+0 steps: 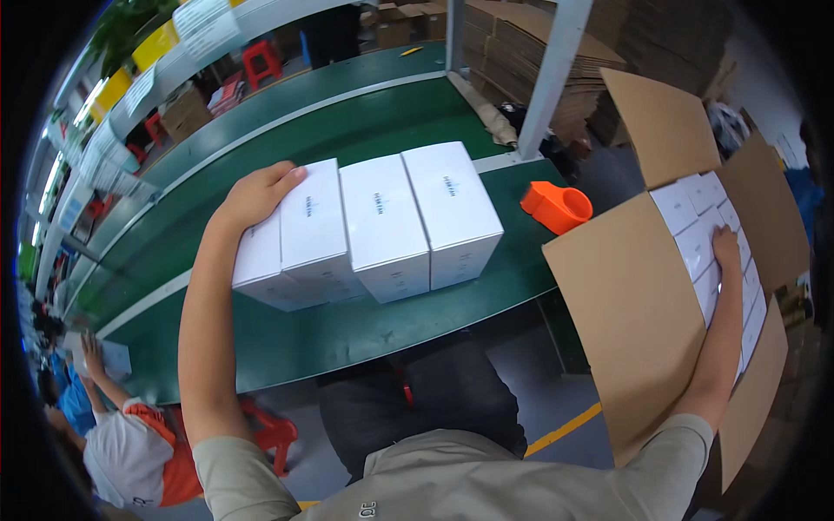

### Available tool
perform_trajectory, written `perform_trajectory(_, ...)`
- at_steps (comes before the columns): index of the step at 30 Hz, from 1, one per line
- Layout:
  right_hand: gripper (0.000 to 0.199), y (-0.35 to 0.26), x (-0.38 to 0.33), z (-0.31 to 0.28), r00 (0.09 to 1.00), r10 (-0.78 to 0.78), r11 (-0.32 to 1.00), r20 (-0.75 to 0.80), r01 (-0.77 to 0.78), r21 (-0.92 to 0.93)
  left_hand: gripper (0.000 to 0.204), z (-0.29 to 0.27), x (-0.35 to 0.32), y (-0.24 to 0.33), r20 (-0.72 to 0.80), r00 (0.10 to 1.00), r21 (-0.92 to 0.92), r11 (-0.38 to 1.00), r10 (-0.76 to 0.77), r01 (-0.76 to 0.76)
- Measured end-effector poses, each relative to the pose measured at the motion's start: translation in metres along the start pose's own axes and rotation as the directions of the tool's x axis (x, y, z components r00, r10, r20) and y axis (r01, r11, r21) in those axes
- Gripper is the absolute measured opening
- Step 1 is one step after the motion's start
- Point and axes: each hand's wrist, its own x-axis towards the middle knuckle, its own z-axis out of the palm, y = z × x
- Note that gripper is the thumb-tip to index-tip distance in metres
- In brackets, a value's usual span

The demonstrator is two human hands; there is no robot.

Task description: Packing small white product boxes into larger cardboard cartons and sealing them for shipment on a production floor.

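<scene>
A row of white boxes [380,201] stands on the green bench in front of me, with narrow gaps between some of them. My left hand [259,198] is closed over the far top edge of the leftmost boxes. Some of its fingers are hidden behind them. On the right, a large open cardboard carton [634,304] holds several white boxes [695,247] packed in rows. My right hand [727,247] reaches inside and rests on top of these boxes, fingers pointing down onto them. It is not seen lifting any box.
An orange tape dispenser [556,207] lies on the green bench [347,337] beside the carton. The carton's flaps stand outward. A white metal post [556,78] rises behind, near stacked flat cardboard [530,52]. Another person [130,443] handles a white box at lower left, near a red stool [271,434].
</scene>
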Motion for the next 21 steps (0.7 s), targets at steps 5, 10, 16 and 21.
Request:
perform_trajectory(5, 0.032, 0.116, 0.009, -0.015, 0.941, -0.339, 0.842, 0.008, 0.308, -0.442, 0.046, 0.014, 0.024, 0.002, 0.019, 0.988, -0.071, 0.986, 0.153, -0.151)
perform_trajectory(10, 0.036, 0.010, -0.006, 0.009, 0.970, -0.205, 0.966, -0.134, 0.178, -0.188, 0.037, 0.022, 0.009, -0.043, -0.181, 0.962, -0.136, 0.963, 0.205, -0.231)
perform_trajectory(16, 0.052, -0.057, -0.060, -0.060, 0.982, 0.185, 0.982, 0.022, -0.186, 0.032, 0.038, 0.011, 0.016, -0.027, -0.072, 0.983, -0.156, 0.971, 0.170, -0.180)
perform_trajectory(21, 0.045, 0.032, -0.005, 0.000, 0.984, -0.138, 0.984, -0.112, 0.123, -0.129, 0.034, 0.009, 0.005, -0.007, -0.025, 0.976, -0.158, 0.964, 0.215, -0.216)
